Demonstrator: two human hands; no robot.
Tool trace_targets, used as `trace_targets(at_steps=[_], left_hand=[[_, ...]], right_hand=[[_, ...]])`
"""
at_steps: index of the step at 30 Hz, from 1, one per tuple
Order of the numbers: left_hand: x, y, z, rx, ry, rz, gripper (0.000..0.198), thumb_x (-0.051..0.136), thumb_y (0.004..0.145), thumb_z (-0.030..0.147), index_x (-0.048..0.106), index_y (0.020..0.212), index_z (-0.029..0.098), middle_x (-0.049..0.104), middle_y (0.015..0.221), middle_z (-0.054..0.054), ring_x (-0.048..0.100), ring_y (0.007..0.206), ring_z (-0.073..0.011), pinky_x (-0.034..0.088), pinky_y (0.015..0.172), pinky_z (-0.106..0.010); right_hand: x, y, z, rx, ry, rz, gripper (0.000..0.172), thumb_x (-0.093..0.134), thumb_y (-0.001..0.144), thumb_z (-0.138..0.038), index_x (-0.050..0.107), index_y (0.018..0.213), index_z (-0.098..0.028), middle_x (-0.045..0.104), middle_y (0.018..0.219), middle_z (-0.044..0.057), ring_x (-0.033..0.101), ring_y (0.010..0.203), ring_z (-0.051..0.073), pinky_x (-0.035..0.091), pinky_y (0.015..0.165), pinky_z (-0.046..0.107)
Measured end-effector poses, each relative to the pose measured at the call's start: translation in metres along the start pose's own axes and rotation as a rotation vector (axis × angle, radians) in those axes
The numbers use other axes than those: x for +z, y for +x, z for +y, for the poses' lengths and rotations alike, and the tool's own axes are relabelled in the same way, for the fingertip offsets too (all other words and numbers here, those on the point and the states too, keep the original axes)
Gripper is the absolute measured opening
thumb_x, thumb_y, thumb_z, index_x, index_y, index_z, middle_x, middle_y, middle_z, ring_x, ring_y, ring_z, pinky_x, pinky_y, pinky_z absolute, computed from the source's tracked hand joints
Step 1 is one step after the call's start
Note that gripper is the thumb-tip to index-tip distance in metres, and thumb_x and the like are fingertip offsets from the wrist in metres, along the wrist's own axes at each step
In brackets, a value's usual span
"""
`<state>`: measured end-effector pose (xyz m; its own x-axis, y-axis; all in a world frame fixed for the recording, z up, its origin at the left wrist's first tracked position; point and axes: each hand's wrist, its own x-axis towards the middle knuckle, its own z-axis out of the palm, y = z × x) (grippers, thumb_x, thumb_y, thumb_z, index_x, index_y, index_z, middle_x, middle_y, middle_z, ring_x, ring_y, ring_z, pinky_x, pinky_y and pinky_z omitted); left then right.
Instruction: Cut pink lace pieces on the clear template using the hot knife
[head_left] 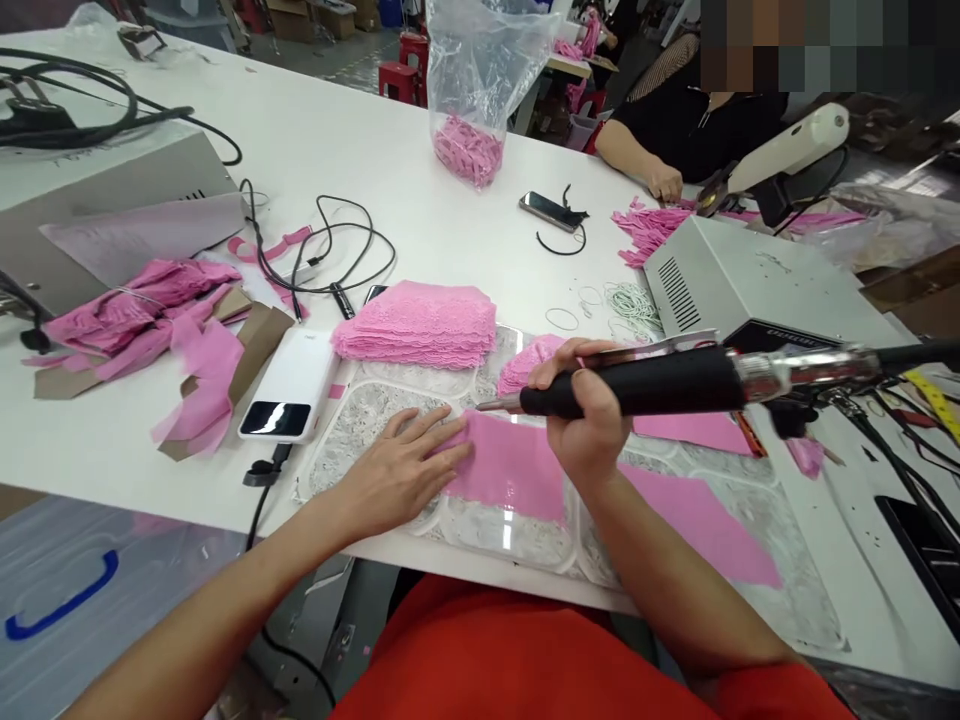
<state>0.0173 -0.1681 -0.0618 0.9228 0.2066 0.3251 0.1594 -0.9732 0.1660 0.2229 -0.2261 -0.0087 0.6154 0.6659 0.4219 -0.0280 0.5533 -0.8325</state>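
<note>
My left hand point(394, 478) lies flat with its fingers spread, the fingertips on the left edge of a pink fabric piece point(517, 465). My right hand point(589, 425) is wrapped around a black corded ultrasonic cutter point(637, 385). Its thin metal tip points left, at the top left corner of the fabric, close to my left fingers. Whether the tip touches the cloth I cannot tell. Under the fabric is a clear-topped, grey-speckled work board point(510, 540). A stack of pink scallop-edged pieces point(420, 325) sits behind, with a smaller pink pile point(529, 365) beside it.
A white power bank point(289, 385) with cables lies left, near pink scraps point(202, 370) and a grey box point(112, 210). Another grey box point(750, 270) stands right, by rubber bands point(634, 308). Farther back are a plastic bag point(469, 150), a phone point(551, 210) and a co-worker's hand point(664, 182).
</note>
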Motion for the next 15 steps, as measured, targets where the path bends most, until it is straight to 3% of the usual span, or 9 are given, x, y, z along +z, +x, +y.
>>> trace_targets(at_steps=[7,11,15], left_hand=[[-0.001,0.000,-0.001,-0.003,0.002,-0.034,0.033,0.041,0.102,0.023,0.061,0.127,0.021,0.055,0.141,-0.010,0.042,0.138,-0.0297,0.034,0.110,-0.050],[0.000,-0.001,-0.004,0.009,0.018,-0.010,0.034,0.040,0.102,0.025,0.059,0.130,0.021,0.054,0.143,-0.009,0.040,0.140,-0.0285,0.031,0.113,-0.049],[-0.001,0.002,-0.003,0.040,0.020,0.030,0.036,0.040,0.102,0.024,0.055,0.134,0.020,0.053,0.144,-0.009,0.038,0.142,-0.0279,0.029,0.115,-0.049]], right_hand=[[-0.042,0.011,-0.041,-0.067,-0.080,0.198,0.016,0.058,0.064,-0.026,0.054,0.079,-0.022,0.053,0.075,-0.004,0.052,0.049,0.009,0.046,0.052,0.030],[-0.073,0.008,-0.042,-0.052,-0.107,0.290,0.017,0.058,0.062,-0.028,0.054,0.077,-0.022,0.051,0.072,-0.004,0.051,0.048,0.009,0.045,0.049,0.029],[-0.089,0.007,-0.038,-0.061,-0.092,0.305,0.017,0.057,0.063,-0.028,0.054,0.078,-0.021,0.050,0.072,-0.004,0.051,0.048,0.008,0.045,0.050,0.028]])
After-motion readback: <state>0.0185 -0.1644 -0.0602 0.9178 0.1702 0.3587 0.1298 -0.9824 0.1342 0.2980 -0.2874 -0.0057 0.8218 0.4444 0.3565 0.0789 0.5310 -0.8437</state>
